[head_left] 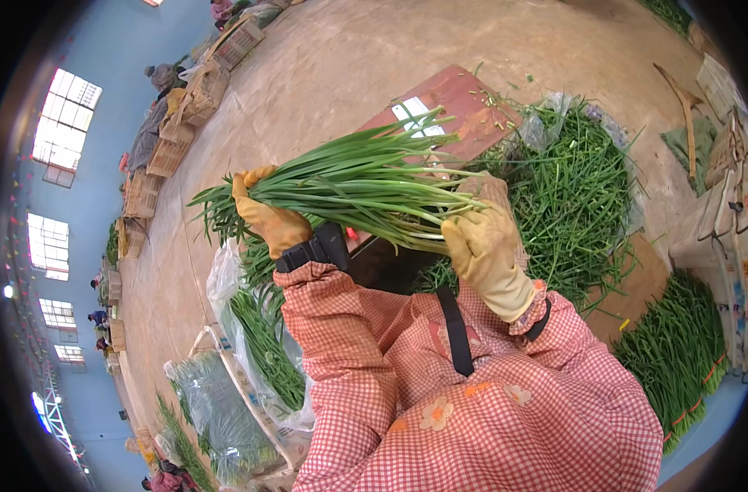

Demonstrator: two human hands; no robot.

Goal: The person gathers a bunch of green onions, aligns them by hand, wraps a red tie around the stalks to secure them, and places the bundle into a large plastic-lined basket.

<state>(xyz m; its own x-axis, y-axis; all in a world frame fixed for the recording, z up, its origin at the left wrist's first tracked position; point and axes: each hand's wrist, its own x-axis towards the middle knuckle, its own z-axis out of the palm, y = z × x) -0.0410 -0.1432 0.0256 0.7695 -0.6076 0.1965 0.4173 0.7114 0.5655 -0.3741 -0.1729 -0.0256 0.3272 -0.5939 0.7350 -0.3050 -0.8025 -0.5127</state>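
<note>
A loose bunch of garlic chives (349, 184) stretches across in front of me, its green leaf tips to the left and pale stem ends to the right. My left hand (269, 215), in a yellow glove, is closed round the leafy end. At the other end my right hand (489, 258), gloved as well, has its fingers closed on the pale stems. Just right of it spreads a big tangled pile of chives (575, 197) on clear plastic. Beyond the bunch lies a reddish board (460, 107) with cut bits on it and a white flat item (417, 119), partly covered by leaves.
Tied bundles of chives (677, 357) stand at the lower right, near a wooden-handled tool (684, 115). A plastic bag of greens (267, 344) and a clear-wrapped bundle (222, 410) sit at the lower left. Crates (173, 148) and other people line the blue wall.
</note>
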